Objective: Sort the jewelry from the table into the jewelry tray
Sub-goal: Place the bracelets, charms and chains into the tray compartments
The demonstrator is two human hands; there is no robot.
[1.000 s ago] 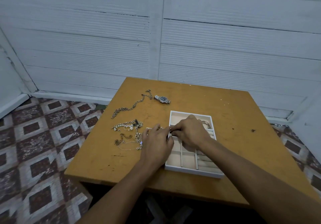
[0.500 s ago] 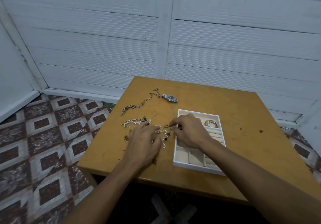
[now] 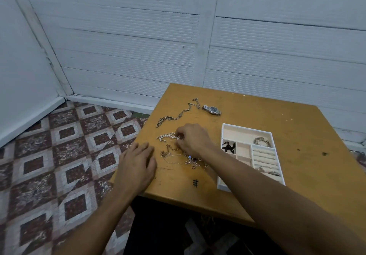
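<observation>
- The pearl bracelet [image 3: 168,136] lies on the table [image 3: 247,112], left of the jewelry tray [image 3: 277,153], its long axis running left to right.
- The right hand [image 3: 193,139] reaches across, fingers curled down, fingertips pinching the bracelet's right end.
- The left hand [image 3: 136,165] rests flat near the table's front left edge, fingers loosely together, holding nothing.
- A tangle of thin gold chains [image 3: 178,155] lies just below the bracelet, partly under the right wrist.
- A silver chain [image 3: 176,114] stretches diagonally farther back, a wristwatch [image 3: 212,110] beside its far end.
- Silver bangles [image 3: 261,141] sit in the tray's rear compartment, a black item [image 3: 228,147] in a left one.
</observation>
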